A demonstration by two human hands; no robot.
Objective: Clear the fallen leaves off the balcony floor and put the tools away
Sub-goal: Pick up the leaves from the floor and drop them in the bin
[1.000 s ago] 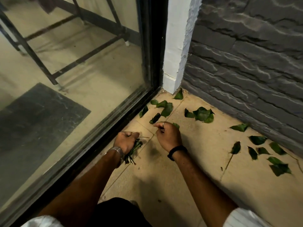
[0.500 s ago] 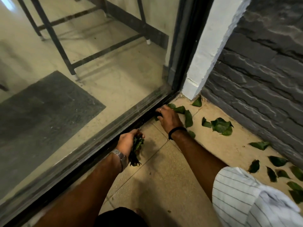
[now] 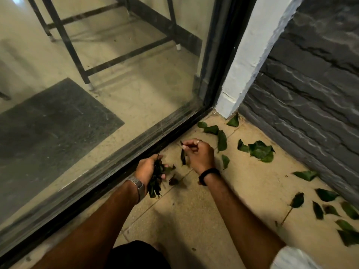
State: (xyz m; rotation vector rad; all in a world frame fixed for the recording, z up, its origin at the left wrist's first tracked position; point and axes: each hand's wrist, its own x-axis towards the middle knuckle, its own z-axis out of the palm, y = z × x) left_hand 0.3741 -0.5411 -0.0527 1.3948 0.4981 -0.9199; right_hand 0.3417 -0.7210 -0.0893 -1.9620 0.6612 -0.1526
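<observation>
Half a second earlier the right hand [image 3: 198, 153] had been pressed low against the black metal door track [image 3: 155, 144]; it had since lifted clear, its fingers curled and pinching a single dark green leaf [image 3: 183, 159] that hung from the fingertips above the beige tiled balcony floor [image 3: 194, 220]; the reach into the track had evidently yielded one more leaf. The left hand [image 3: 148, 168] remained closed round a bunch of dark green gathered leaves [image 3: 155, 183], stems trailing below the fist; the two hands stood near each other, which suggested a transfer into the bunch was the step in hand. One small dark leaf [image 3: 172, 181] lay on the tile just beside the left hand.

Collection was far from done; a cluster of green fallen leaves [image 3: 260, 150] lay near the corner; a further scatter of green leaves [image 3: 330, 202] lay along the foot of the grey stone-clad wall [image 3: 310, 94]. The white painted pillar [image 3: 246, 55] and the glass sliding door [image 3: 116, 65] closed the corner, so leaves lodged there allowed approach from one side only. No tools were in view.
</observation>
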